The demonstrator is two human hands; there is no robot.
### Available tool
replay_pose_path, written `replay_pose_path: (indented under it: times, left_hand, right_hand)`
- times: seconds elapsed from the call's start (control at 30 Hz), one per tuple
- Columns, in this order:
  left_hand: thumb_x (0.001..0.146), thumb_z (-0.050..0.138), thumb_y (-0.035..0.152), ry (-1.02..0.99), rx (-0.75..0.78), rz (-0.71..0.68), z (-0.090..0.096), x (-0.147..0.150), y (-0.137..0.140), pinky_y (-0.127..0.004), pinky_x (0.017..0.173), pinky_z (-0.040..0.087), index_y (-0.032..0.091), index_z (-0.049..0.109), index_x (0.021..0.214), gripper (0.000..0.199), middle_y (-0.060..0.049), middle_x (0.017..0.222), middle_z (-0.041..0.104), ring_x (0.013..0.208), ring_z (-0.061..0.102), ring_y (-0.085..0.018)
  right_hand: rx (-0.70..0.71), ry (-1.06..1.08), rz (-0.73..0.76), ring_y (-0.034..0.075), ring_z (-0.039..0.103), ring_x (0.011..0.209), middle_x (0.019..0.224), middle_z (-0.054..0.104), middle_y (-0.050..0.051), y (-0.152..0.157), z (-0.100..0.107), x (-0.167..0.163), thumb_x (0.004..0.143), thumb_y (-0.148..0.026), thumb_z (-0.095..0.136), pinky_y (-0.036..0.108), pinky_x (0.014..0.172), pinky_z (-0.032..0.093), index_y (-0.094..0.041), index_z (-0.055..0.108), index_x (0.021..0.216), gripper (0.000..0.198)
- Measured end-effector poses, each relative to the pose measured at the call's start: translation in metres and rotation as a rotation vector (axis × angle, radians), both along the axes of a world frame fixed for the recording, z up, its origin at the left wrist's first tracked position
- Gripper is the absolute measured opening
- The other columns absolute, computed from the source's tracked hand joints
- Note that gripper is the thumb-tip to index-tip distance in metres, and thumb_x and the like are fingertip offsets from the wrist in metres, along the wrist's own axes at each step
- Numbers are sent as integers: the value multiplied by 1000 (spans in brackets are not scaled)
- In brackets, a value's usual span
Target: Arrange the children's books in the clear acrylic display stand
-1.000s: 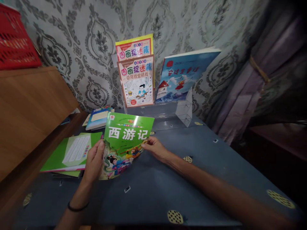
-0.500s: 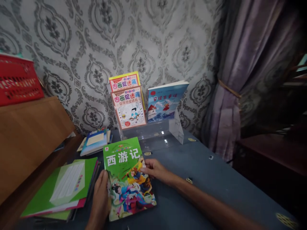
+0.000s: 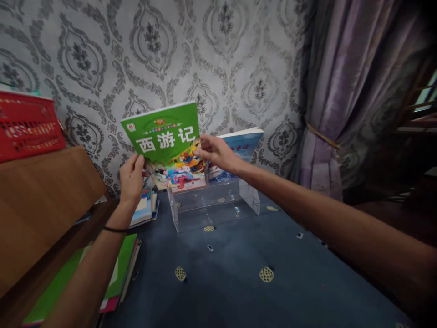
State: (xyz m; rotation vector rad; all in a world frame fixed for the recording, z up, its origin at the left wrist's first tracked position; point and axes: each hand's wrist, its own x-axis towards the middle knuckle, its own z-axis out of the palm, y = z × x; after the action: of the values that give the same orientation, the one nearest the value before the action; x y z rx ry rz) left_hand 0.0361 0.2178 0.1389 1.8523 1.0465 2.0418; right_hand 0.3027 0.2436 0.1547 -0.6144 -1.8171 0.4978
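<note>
Left hand (image 3: 131,177) pinches left edge of one green book (image 3: 164,143); right hand (image 3: 220,152) pinches its right edge, both thumbs on cover. Book raised, tilted, in front of left part of one clear rack (image 3: 211,198). One blue book (image 3: 251,145) on rack, partly behind right hand. Two book piles (image 3: 126,262) at left on table (image 3: 232,291). One red basket (image 3: 29,120) atop wooden unit (image 3: 44,200).

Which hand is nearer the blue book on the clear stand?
Right. The right hand overlaps the blue book in view; the left hand is farther left, holding the green book by its left edge.
</note>
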Motion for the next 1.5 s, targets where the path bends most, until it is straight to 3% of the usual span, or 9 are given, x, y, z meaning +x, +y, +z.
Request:
replay_pose_path:
  times: [0.07,0.17,0.47,0.7,1.07,1.23,1.5]
  left_hand:
    - [85,65,50,-22,17,-44,14,5,18,-16,47,45,18,57,73,35,3,69,45,60,45,-10]
    - [83,66,48,-53,2,-90,21,11,38,-17,50,48,18,56,74,33,2,72,46,62,47,-10]
    - [81,66,50,-59,-33,-161,6,15,56,-18,56,53,18,61,83,33,-2,84,56,72,52,-12]
    - [77,69,57,-78,-57,-160,-5,14,63,-19,55,54,17,63,86,41,0,79,53,70,51,-12]
    - [79,65,45,-69,-109,-172,-22,16,67,-21,57,56,17,63,83,29,1,76,50,69,49,-12]
    - [80,63,41,-56,-144,-160,-28,15,65,-19,56,54,17,63,81,24,0,75,49,67,47,-12]
    - [84,63,43,-3,-155,-152,-28,13,74,-21,54,52,18,58,77,26,3,71,42,64,45,-12]
  right_hand:
    - [8,-57,-3,20,64,75,82,68,3,13,13,2,85,-40,73,35,67,55,-21,63,107,32]
    - [26,-78,-52,21,65,76,90,70,5,28,17,4,88,-36,68,36,68,56,-21,61,111,28]
    - [174,-225,-342,24,66,87,98,70,8,36,7,7,87,-22,60,36,75,50,-18,60,110,23]
    - [203,-377,-621,30,64,87,94,71,13,30,-2,-4,89,-23,53,37,73,44,-17,57,114,26]
    - [165,-407,-644,29,63,78,86,68,12,38,-24,-2,89,-24,50,37,67,42,-18,52,112,24]
    - [182,-406,-606,27,62,75,84,68,8,43,-34,0,89,-24,50,37,66,43,-19,47,128,39]
    - [177,-381,-619,26,60,68,79,67,6,44,-36,-3,91,-25,48,38,67,46,-19,21,150,65]
